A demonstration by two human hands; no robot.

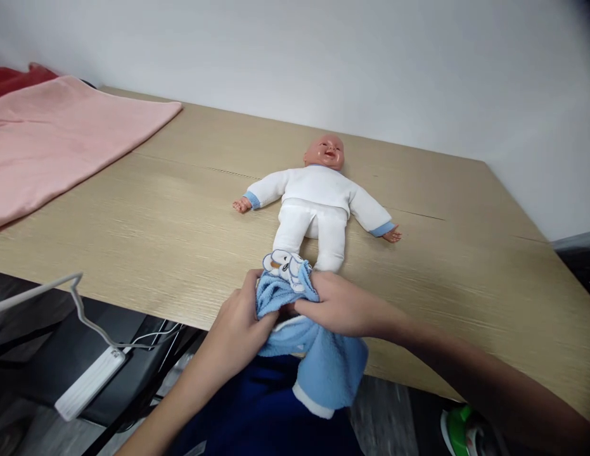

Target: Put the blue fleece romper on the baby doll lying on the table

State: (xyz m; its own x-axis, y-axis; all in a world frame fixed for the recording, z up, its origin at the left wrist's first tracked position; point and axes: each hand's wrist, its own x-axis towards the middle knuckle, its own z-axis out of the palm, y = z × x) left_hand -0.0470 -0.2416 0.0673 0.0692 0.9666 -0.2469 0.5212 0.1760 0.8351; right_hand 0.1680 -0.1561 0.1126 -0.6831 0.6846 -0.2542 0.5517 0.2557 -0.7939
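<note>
While both hands are busy with the blue garment (333,370), it is bunched at the near edge of the counter, in front of the person's body, and one part with a white border hangs down below. An animal patch (285,266) shows on its upper side. The left hand (237,323) pinches the cloth between the thumb and the fingers at one side. The right hand (339,304) grips the other side, its thumb directed into the fold; its other fingers are mostly hidden behind the cloth, so their exact hold one cannot tell.

The step in hand looks to be the gathering of the cloth around an opening. The next move seems to call for both hands to keep this opening apart evenly, without letting the hanging part twist.

Just beyond the garment, the doll (316,187) lies on its back in white clothes with blue cuffs, its arms spread and its feet toward the hands. The patch hides one foot; whether they touch is not clear. Farther out, the pink cloth (71,142) covers the left part of the counter (180,234), and the white power strip (90,383) lies below, on a dark surface.
</note>
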